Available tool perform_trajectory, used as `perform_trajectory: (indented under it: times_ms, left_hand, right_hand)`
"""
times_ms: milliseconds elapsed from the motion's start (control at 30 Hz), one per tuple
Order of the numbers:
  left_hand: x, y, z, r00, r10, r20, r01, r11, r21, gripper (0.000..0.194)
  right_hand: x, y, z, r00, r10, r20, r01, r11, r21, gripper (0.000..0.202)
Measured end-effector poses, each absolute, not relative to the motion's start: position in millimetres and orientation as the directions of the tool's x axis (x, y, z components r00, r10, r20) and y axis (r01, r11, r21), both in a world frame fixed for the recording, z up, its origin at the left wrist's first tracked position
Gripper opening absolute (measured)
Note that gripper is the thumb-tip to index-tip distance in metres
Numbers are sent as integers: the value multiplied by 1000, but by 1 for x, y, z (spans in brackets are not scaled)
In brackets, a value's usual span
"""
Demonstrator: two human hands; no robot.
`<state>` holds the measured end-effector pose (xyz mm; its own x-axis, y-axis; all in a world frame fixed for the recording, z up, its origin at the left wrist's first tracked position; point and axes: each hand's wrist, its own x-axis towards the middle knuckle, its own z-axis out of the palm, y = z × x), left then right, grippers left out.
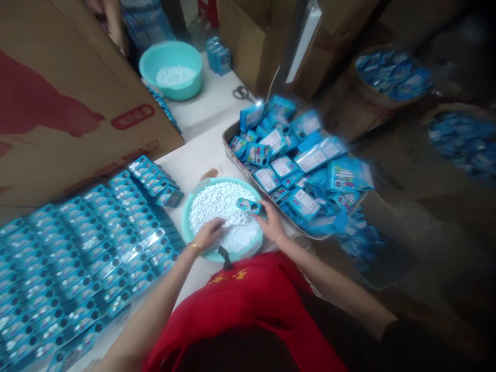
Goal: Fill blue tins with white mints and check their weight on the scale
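Observation:
A turquoise basin point(186, 219) full of small white pellets point(217, 201) stands on the white table in front of me. My right hand point(270, 221) grips a small blue box point(248, 205) by its right end, above the pellets. Down in the basin, my left hand point(210, 233) rests against the pellets, its fingertips partly buried; whether it holds any cannot be made out. Rows of blue boxes point(93, 243) with round dark openings cover the table on the left. To the right, a carton point(248, 173) is heaped with blue boxes point(284, 165).
A large brown cardboard panel point(77, 93) stands at the left. Behind are a second turquoise basin point(189, 77) with white pellets, scissors point(242, 93) and another person's arm point(113, 23). More containers of blue packs point(395, 75) stand at the far right.

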<state>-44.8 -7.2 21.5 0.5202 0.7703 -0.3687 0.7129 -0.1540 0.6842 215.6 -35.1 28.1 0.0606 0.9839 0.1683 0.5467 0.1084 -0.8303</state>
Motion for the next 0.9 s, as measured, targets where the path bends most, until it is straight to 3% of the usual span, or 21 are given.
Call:
perform_trajectory:
  times_ms: [133, 233, 333, 500, 633, 733, 867, 900]
  left_hand:
    - [-66, -5, 71, 549, 786, -284, 645, -182, 742, 30]
    - [-64, 2, 115, 591, 773, -230, 643, -279, 713, 27]
    - [-48, 8, 151, 615, 744, -262, 727, -405, 555, 23]
    - [-10, 5, 193, 595, 718, -361, 794, -594, 130, 21]
    - [-2, 2, 220, 597, 711, -372, 774, -632, 35, 22]
    - [-15, 7, 223, 596, 740, -310, 798, -589, 128, 23]
    - [-27, 17, 186, 674, 726, -136, 691, -555, 464, 60]
    - [-27, 18, 173, 690, 714, -118, 656, -550, 517, 60]
  right_hand:
    - [216, -32, 29, 11, 980, 199, 559, 159, -814, 36]
    - [211, -31, 32, -83, 967, 241, 573, 244, -782, 37]
    - [203, -33, 34, -145, 960, 239, 581, 278, -765, 41]
    - [193, -37, 32, -188, 948, 258, 566, 320, -760, 41]
    - [194, -38, 30, -178, 947, 268, 540, 322, -778, 38]
    - [195, -40, 33, -169, 952, 257, 495, 307, -813, 37]
    - [188, -44, 47, -200, 953, 229, 434, 295, -851, 39]
    - [186, -44, 52, -220, 951, 219, 431, 296, -853, 39]
